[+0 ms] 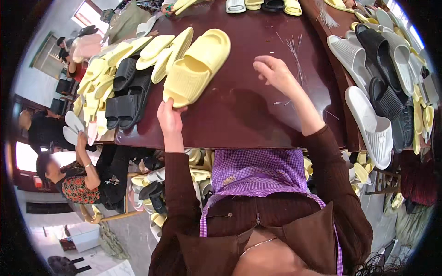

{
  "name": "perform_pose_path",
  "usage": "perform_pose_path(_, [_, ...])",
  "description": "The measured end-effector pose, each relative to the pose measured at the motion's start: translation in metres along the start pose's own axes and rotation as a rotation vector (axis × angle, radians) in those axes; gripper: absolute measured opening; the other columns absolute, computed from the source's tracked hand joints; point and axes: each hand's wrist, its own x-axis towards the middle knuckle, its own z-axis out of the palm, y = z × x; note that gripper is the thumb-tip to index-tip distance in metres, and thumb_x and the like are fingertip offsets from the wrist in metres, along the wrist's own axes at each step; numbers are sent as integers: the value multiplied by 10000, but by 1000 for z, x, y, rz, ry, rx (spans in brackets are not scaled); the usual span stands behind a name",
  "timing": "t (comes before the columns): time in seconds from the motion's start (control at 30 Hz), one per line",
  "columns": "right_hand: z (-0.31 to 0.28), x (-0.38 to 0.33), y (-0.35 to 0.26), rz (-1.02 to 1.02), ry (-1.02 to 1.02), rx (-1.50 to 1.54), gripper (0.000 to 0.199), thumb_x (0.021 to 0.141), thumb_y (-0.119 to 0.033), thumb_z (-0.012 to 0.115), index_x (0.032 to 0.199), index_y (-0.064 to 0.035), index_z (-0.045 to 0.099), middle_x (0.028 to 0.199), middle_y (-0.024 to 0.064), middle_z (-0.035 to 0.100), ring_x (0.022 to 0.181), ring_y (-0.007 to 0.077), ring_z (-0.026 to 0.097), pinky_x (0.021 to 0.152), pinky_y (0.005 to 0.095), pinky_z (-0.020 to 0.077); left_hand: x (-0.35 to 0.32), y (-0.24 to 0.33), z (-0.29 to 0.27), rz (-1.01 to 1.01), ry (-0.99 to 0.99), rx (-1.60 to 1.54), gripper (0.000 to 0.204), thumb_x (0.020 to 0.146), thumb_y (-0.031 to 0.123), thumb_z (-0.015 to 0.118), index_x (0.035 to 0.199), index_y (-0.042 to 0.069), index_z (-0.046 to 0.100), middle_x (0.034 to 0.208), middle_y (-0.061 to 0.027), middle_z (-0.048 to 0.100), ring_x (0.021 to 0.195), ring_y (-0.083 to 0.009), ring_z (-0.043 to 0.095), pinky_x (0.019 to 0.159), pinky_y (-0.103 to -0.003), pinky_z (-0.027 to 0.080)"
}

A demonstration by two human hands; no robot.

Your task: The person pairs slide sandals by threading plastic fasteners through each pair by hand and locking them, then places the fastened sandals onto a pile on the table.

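Observation:
My left hand (170, 120) grips the near end of a yellow slide slipper (186, 79), its thumb on top. The slipper is tilted above the table, with its ribbed strap facing up. I cannot tell whether a second slipper is pressed against it. Over the middle of the table, my right hand (276, 76) is raised with loosely bent fingers slightly apart and nothing visible in them. Thin white plastic ties (294, 55) lie on the table beyond that hand. Left of the held slipper are more yellow slippers (159, 50) and black slippers (131, 99).
The glossy dark red table (230, 124) spans the front. A heap of yellow slippers (94, 83) covers its left end. White, black and grey slippers (368, 124) crowd the right side. Other slippers (274, 5) line the far edge. A person (78, 179) sits at left, holding white slippers.

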Motion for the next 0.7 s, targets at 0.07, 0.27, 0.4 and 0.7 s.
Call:
perform_pose_path(0.07, [8,1,0,43,46,85,307,896,-241,532,1038,20,607,755,39,616,660,90,576,565,224,468,-19,8,-4,14,-60,-5,274,868,85,476,1099,-59,506,1049,-165,594,839,-257,613,600,-342,522])
perform_pose_path(0.27, [29,-1,-2,52,65,409,283,920,-255,488,939,1,608,644,10,543,506,72,478,460,206,394,-60,18,-3,39,-85,-32,161,900,87,473,984,-28,548,902,-122,632,712,-191,621,560,-294,515])
perform_pose_path(0.4, [33,-9,-5,58,65,414,261,920,-233,484,878,-2,598,620,-3,520,492,62,458,434,212,372,-66,23,-16,29,-106,28,201,893,103,485,1038,-25,542,927,-103,632,738,-177,616,584,-287,501])
perform_pose_path(0.7, [32,4,16,19,347,366,232,900,-212,490,855,-13,601,616,-15,506,484,61,440,412,219,329,-73,42,-1,79,-10,82,226,903,135,467,1053,-17,543,906,-82,626,756,-168,611,638,-294,499])
